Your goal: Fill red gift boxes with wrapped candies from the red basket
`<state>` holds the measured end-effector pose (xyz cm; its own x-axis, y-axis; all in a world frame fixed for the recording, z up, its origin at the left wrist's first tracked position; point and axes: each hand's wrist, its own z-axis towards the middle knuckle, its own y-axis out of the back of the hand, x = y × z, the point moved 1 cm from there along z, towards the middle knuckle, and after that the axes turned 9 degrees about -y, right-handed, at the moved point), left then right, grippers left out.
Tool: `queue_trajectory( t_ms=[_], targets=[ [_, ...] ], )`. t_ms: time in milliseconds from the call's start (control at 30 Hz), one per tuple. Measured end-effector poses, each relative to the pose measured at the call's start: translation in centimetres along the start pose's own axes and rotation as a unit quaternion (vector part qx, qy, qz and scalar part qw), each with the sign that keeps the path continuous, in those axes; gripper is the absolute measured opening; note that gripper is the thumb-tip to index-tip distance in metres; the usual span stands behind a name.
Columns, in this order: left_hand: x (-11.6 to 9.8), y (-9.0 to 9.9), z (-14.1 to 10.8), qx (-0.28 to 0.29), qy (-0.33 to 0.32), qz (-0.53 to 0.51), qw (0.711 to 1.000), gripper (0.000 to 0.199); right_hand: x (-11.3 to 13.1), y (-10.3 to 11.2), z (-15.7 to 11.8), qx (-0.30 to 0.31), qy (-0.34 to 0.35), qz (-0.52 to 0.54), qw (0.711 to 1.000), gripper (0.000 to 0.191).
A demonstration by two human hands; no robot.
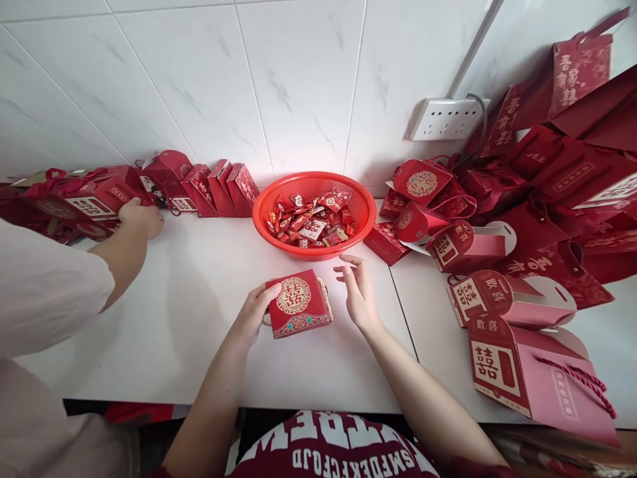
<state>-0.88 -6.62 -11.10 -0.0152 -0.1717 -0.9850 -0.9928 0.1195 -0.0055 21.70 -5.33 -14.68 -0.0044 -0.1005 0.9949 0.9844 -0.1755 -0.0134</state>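
My left hand (255, 311) grips a small red gift box (298, 307) by its left side, thumb on top. The box bears a round gold emblem, a patterned lower border and a twisted gold cord handle at its right. To the right of it, my right hand (357, 292) is held apart from the box, fingers spread and holding nothing. Just beyond both hands stands a red plastic basket (313, 251) with wrapped candies (312, 222) inside.
At the left, a co-worker's hand (142, 219) touches the red boxes (99, 199) along the wall. Pink and red boxes (497, 362) and gift bags (567, 159) crowd the right side. A power strip (444, 119) is on the wall.
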Motion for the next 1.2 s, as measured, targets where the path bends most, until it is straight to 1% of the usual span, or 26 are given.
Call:
queue_trajectory(
  t_ms=[67, 133, 233, 333, 400, 467, 533, 600, 667, 700, 733, 800, 867, 933, 967, 1000, 1033, 1133, 1200],
  targets=[
    [-0.3, -0.1, 0.0, -0.015, -0.007, 0.021, 1.000, 0.055, -0.1, -0.2, -0.1, 0.012, -0.010, -0.004, 1.000, 0.034],
    [-0.5, -0.2, 0.0, -0.015, -0.015, 0.038, 0.999, 0.055, -0.1, -0.4, -0.3, 0.023, -0.017, -0.010, 1.000, 0.035],
    [-0.7, -0.3, -0.2, 0.010, -0.040, 0.038, 0.998, 0.056, -0.1, -0.6, -0.4, 0.042, -0.029, -0.021, 0.998, 0.036],
    [-0.9, -0.1, -0.3, 0.029, -0.062, 0.043, 0.997, 0.055, -0.1, -0.6, -0.5, 0.049, -0.027, -0.032, 0.998, 0.034],
    [-1.1, 0.5, -0.3, 0.019, -0.088, 0.069, 0.994, 0.052, -0.1, -0.6, -0.5, 0.052, -0.021, -0.042, 0.998, 0.032],
    [-1.2, 1.5, -0.4, -0.015, -0.145, 0.110, 0.983, 0.047, -0.2, -0.5, -0.5, 0.052, -0.018, -0.052, 0.997, 0.030],
    [-1.4, 2.7, -0.5, -0.067, -0.211, 0.180, 0.959, 0.042, -0.3, -0.6, -0.4, 0.052, -0.021, -0.060, 0.997, 0.029],
    [-1.4, 3.9, -0.7, -0.131, -0.255, 0.281, 0.916, 0.040, -0.4, -0.6, -0.4, 0.053, -0.024, -0.065, 0.996, 0.029],
    [-1.2, 5.0, -0.9, -0.172, -0.275, 0.371, 0.870, 0.043, -0.5, -0.7, -0.5, 0.058, -0.027, -0.071, 0.995, 0.030],
    [-1.0, 5.4, -1.0, -0.181, -0.278, 0.398, 0.855, 0.046, -0.5, -0.8, -0.5, 0.062, -0.029, -0.075, 0.995, 0.029],
    [-0.8, 5.7, -1.1, -0.185, -0.278, 0.413, 0.848, 0.049, -0.5, -0.8, -0.5, 0.066, -0.029, -0.078, 0.994, 0.029],
    [-0.3, 6.2, -1.2, -0.201, -0.271, 0.426, 0.840, 0.055, -0.6, -1.0, -0.6, 0.072, -0.031, -0.084, 0.993, 0.028],
    [0.0, 6.2, -1.3, -0.255, -0.260, 0.441, 0.820, 0.057, -0.7, -1.0, -0.6, 0.074, -0.031, -0.088, 0.993, 0.028],
    [-0.1, 5.7, -1.2, -0.310, -0.251, 0.453, 0.797, 0.052, -0.7, -1.1, -0.6, 0.075, -0.034, -0.090, 0.993, 0.029],
    [-0.3, 5.4, -1.1, -0.327, -0.245, 0.458, 0.789, 0.050, -0.8, -1.1, -0.6, 0.075, -0.035, -0.090, 0.992, 0.029],
    [-0.6, 4.9, -0.9, -0.333, -0.241, 0.464, 0.785, 0.053, -0.8, -1.1, -0.6, 0.075, -0.037, -0.090, 0.992, 0.029],
    [-1.0, 4.4, -0.6, -0.330, -0.237, 0.475, 0.781, 0.060, -0.8, -1.1, -0.6, 0.076, -0.038, -0.089, 0.992, 0.029],
    [-2.0, 3.3, 0.9, -0.295, -0.225, 0.539, 0.756, 0.079, -0.8, -1.1, -0.6, 0.077, -0.040, -0.087, 0.992, 0.029],
    [-2.5, 3.3, 2.3, -0.264, -0.215, 0.581, 0.739, 0.081, -0.9, -1.1, -0.6, 0.079, -0.039, -0.088, 0.992, 0.029]
  ],
)
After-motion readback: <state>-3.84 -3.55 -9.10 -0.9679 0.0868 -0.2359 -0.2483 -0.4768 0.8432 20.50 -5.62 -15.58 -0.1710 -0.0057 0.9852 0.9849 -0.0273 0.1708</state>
